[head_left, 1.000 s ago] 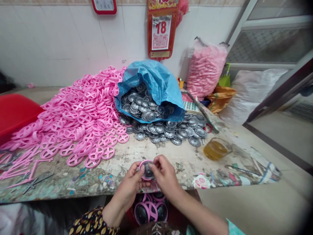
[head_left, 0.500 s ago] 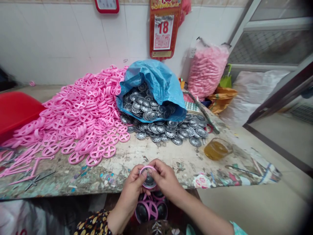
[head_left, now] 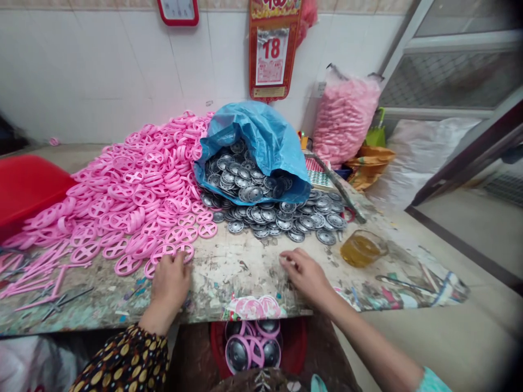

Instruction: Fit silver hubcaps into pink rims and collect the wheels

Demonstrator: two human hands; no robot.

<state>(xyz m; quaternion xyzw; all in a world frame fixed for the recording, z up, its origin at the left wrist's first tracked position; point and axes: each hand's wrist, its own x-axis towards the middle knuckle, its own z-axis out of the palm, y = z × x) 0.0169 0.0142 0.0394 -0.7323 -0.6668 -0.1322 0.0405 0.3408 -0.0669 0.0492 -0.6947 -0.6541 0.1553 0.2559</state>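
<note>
My left hand (head_left: 170, 284) is at the front of the heap of pink spoked wheel rings (head_left: 143, 196), its fingers bent down and slightly apart. They touch the rings there, partly covering a front ring (head_left: 184, 251). Over the bare tabletop, my right hand (head_left: 305, 275) has loosely curled fingers apart, with nothing visible in them. It is nearest the grey wheel discs (head_left: 296, 223) spilling from a blue plastic bag (head_left: 269, 141). Below the table edge, a red basin (head_left: 300, 343) holds several pink wheels fitted with dark discs (head_left: 238, 354).
Round pink-and-white stickers (head_left: 253, 308) lie at the table's front edge. A glass of amber liquid (head_left: 363, 249) stands at right. Pink and grey rods (head_left: 49, 277) lie left, near a red tray (head_left: 32, 188). A bag of pink pieces (head_left: 347, 120) stands behind.
The pink ring with its grey disc has left my hands. My left hand has moved left to the pink heap, my right hand right and forward. The stickers and basin are now uncovered.
</note>
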